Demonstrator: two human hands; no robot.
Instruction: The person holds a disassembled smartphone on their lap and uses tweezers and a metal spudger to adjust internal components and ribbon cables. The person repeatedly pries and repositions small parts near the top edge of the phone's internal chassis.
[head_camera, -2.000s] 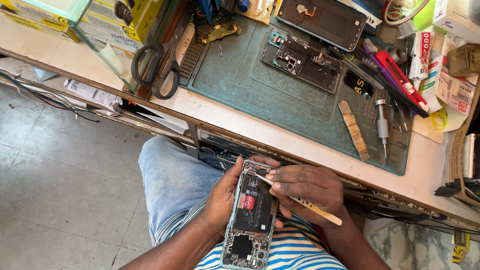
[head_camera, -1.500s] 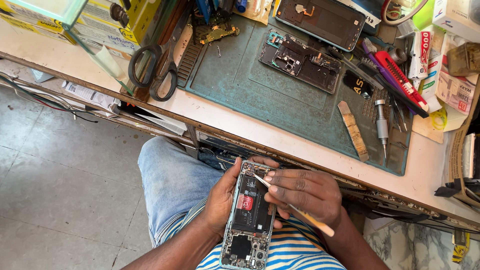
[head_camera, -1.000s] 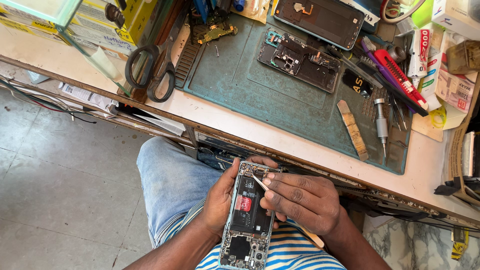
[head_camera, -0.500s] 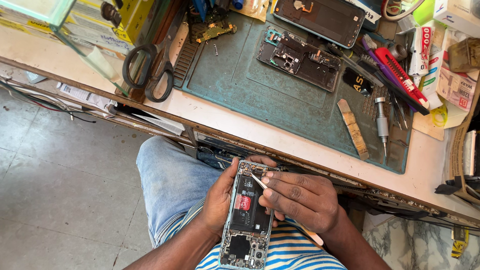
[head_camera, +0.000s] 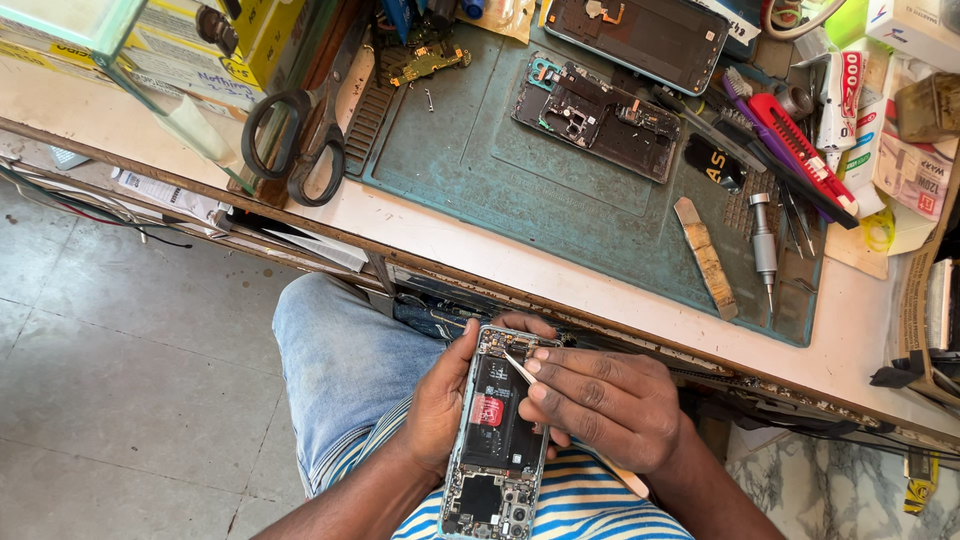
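Black-handled scissors (head_camera: 295, 140) lie left of a teal work mat (head_camera: 480, 170) bearing a screwdriver (head_camera: 764, 245).

Phone repair workshop: showing a bench (head_camera: 560, 262) carrying a teal work mat (head_camera: 520, 180), scissors (head_camera: 300, 140), screwdriver (head_camera: 764, 240) and dismantled phone frames (head_camera: 600, 118).

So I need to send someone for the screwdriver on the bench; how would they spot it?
Start at the teal mat on the workbench, then go to its right end. The screwdriver lies there, tip toward the bench's near edge, just right of a flat tan strip. It is the only stubby silver, round-handled tool; the tools beside it are thin and dark.
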